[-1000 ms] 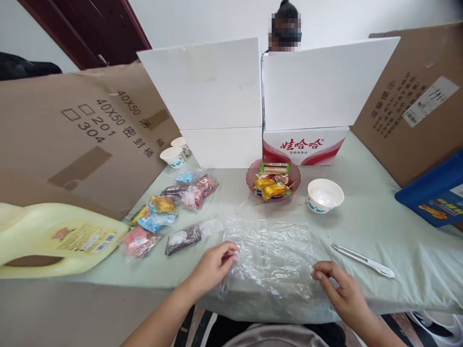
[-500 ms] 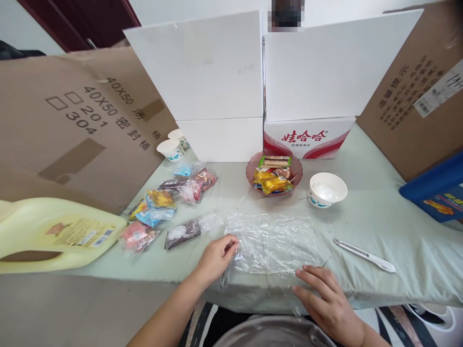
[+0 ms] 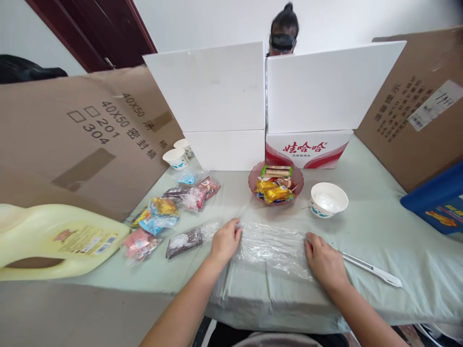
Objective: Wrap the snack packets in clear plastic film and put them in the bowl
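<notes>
Both hands (image 3: 224, 241) (image 3: 323, 259) flat on plastic bag (image 3: 272, 245), pink bowl (image 3: 297, 176) holding snacks (image 3: 274, 188)

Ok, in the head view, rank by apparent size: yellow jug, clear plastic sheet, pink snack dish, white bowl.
1. yellow jug, though it lies nearest the camera, which inflates it
2. clear plastic sheet, folded under both hands
3. pink snack dish
4. white bowl, only slightly smaller than the dish

Both forearms reach forward, the left hand (image 3: 224, 241) and right hand (image 3: 324, 260) lying flat, palms down.
</notes>
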Tool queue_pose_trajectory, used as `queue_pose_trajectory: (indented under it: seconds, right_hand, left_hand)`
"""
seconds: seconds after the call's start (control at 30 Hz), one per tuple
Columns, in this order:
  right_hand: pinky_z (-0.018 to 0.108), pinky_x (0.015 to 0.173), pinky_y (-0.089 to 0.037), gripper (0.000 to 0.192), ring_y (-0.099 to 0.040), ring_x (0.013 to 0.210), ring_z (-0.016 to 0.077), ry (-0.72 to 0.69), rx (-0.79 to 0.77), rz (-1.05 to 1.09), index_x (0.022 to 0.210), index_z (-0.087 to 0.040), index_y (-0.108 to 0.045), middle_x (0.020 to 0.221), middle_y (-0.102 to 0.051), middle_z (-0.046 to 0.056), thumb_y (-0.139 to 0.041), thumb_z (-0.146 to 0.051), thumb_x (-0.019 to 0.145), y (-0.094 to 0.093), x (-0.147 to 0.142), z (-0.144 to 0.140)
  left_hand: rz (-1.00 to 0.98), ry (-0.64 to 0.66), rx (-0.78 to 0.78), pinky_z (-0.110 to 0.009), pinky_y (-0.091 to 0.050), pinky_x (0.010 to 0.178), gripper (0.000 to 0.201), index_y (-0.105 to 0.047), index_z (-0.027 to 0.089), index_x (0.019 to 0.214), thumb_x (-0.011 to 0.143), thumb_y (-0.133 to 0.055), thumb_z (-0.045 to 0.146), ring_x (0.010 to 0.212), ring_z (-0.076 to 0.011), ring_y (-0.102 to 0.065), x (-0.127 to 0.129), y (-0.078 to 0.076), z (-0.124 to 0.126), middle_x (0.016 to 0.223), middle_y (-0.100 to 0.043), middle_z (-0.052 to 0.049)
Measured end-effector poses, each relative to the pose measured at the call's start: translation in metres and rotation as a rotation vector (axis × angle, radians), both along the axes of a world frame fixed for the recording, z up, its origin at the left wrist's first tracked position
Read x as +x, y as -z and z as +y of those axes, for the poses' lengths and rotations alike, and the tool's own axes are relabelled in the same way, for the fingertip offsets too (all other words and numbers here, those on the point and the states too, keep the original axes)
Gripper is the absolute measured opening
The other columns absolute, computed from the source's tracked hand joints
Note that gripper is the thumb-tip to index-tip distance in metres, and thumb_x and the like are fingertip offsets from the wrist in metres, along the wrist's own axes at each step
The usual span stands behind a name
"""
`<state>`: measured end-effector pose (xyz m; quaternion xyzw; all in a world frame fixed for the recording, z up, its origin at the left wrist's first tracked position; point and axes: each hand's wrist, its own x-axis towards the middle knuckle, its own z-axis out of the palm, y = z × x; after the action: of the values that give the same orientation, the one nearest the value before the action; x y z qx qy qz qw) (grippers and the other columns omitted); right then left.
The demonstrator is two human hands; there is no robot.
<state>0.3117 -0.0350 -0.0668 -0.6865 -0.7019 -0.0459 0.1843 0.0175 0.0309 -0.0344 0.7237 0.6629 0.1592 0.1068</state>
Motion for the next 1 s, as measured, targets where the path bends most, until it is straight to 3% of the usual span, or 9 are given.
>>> queue_pose_trajectory:
  seconds: [0.13,0.3,0.37,0.43,0.53,0.67,0.77,0.87,1.0]
  right_hand:
    - [0.029,0.059,-0.045,0.033,-0.069,0.075,0.0206,-0.002,0.019,-0.091,0.12,-0.014,-0.055,0.098,-0.072,0.01,-0.033,-0.027,0.099,0.002,0.002,-0.003]
    - [0.03,0.061,-0.047,0.032,-0.069,0.076,0.0206,-0.026,0.018,-0.112,0.117,-0.014,-0.056,0.1,-0.072,0.01,-0.031,-0.026,0.099,0.001,-0.001,-0.002]
    - [0.03,0.064,-0.048,0.032,-0.069,0.079,0.0207,-0.034,0.004,-0.103,0.117,-0.015,-0.056,0.101,-0.071,0.01,-0.031,-0.025,0.099,0.002,-0.002,-0.002]
    - [0.03,0.065,-0.048,0.032,-0.068,0.081,0.0206,-0.036,-0.015,-0.092,0.117,-0.016,-0.056,0.102,-0.07,0.01,-0.031,-0.025,0.099,0.002,-0.001,-0.002]
    - [0.031,0.066,-0.047,0.031,-0.067,0.08,0.0214,-0.018,-0.042,-0.113,0.116,-0.016,-0.058,0.098,-0.07,0.01,-0.034,-0.025,0.098,-0.001,0.012,0.0]
    - [0.041,0.082,-0.047,0.029,-0.062,0.091,0.0277,0.041,0.083,-0.148,0.108,-0.013,-0.063,0.098,-0.067,0.014,-0.039,-0.025,0.096,-0.015,0.026,0.002]
    - [0.046,0.099,-0.039,0.032,-0.054,0.115,0.0296,-0.126,0.167,-0.11,0.114,-0.014,-0.064,0.118,-0.064,0.015,-0.044,-0.031,0.095,-0.021,0.01,-0.001]
    - [0.051,0.11,-0.025,0.05,-0.036,0.135,0.0312,-0.402,0.063,-0.155,0.136,-0.02,-0.051,0.143,-0.05,0.009,-0.047,-0.045,0.093,-0.013,-0.014,-0.005]
    - [0.054,0.111,-0.021,0.067,-0.024,0.142,0.0331,-0.372,-0.055,-0.182,0.148,-0.021,-0.034,0.153,-0.035,0.006,-0.046,-0.054,0.091,0.006,-0.01,-0.012]
  left_hand:
    - [0.042,-0.005,0.035,-0.028,-0.049,0.075,0.031,-0.057,0.019,0.119,0.089,-0.055,0.018,0.082,-0.019,-0.067,-0.003,0.007,-0.001,0.091,-0.07,-0.003]
    - [0.187,0.091,0.315,-0.04,-0.049,0.085,0.029,-0.061,0.015,0.117,0.09,-0.049,0.014,0.098,-0.0271,-0.062,0.01,-0.006,-0.011,0.109,-0.065,-0.014]
    - [0.162,0.274,0.341,-0.043,-0.046,0.091,0.027,-0.062,0.017,0.115,0.093,-0.047,0.016,0.105,-0.0273,-0.059,0.023,-0.011,-0.019,0.113,-0.064,-0.013]
    - [0.131,0.522,0.267,-0.044,-0.041,0.101,0.031,-0.059,0.02,0.123,0.094,-0.051,0.028,0.118,-0.0272,-0.054,0.036,-0.009,-0.027,0.124,-0.062,-0.011]
    - [0.151,0.725,0.113,-0.054,-0.025,0.113,0.065,-0.042,0.024,0.142,0.087,-0.059,0.053,0.141,-0.0321,-0.031,0.047,0.003,-0.036,0.15,-0.041,-0.01]
    - [0.176,0.695,-0.012,-0.059,-0.015,0.115,0.077,-0.026,0.028,0.15,0.087,-0.057,0.058,0.147,-0.033,-0.013,0.053,0.016,-0.043,0.159,-0.023,-0.009]
    - [0.181,0.684,-0.052,-0.06,-0.013,0.116,0.079,-0.021,0.028,0.152,0.087,-0.055,0.059,0.147,-0.0336,-0.01,0.062,0.016,-0.045,0.16,-0.018,-0.008]
    - [0.188,0.674,-0.038,-0.058,-0.014,0.117,0.085,-0.019,0.026,0.153,0.085,-0.055,0.063,0.147,-0.0338,-0.011,0.062,0.016,-0.043,0.16,-0.018,-0.008]
    - [0.236,0.626,0.038,-0.054,-0.02,0.116,0.075,-0.026,0.028,0.151,0.089,-0.046,0.065,0.146,-0.0319,-0.017,0.025,0.023,-0.037,0.158,-0.024,-0.007]
